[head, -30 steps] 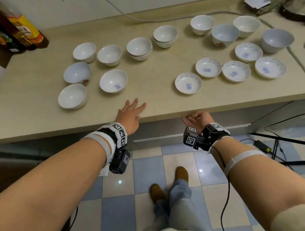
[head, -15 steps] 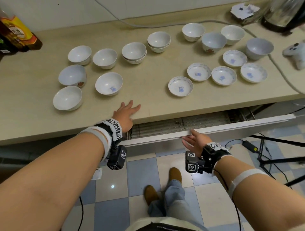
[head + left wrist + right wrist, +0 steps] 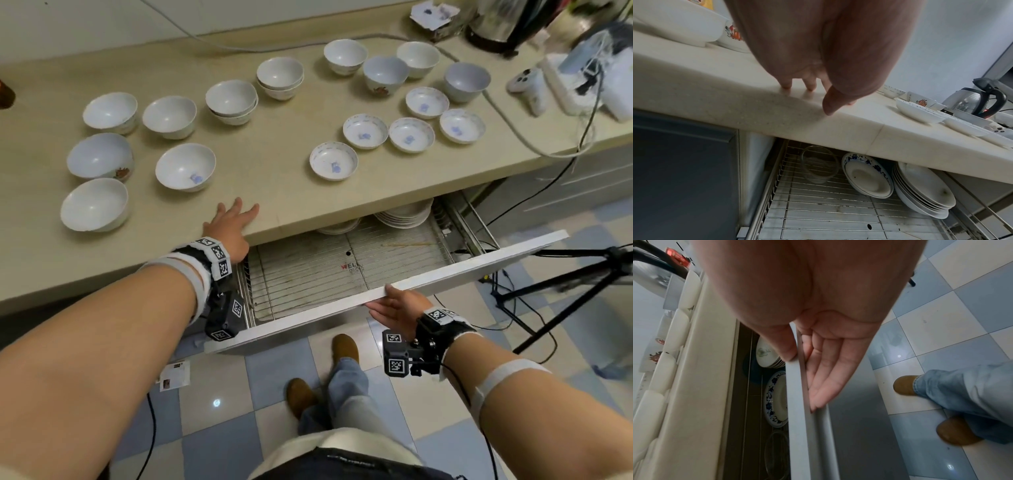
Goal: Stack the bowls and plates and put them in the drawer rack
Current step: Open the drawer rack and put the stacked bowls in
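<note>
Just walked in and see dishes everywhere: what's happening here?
A person is opening the drawer rack under the counter. Their right hand holds the drawer front; the left hand rests flat on the counter edge. The bowls and small plates sit on the counter, mostly unstacked.

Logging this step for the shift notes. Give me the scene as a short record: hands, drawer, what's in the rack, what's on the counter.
left hand: flat on the countertop edge, fingers spread, holding nothing
right hand: on the top edge of the drawer front, thumb above, fingers below
drawer rack: pulled out, wire floor mostly bare
in rack: stack of white plates, blue-rimmed plate, glass bowl, all at the back
on countertop: white bowls, two pairs already nested; five shallow blue-patterned dishes
also on countertop: kettle
</note>
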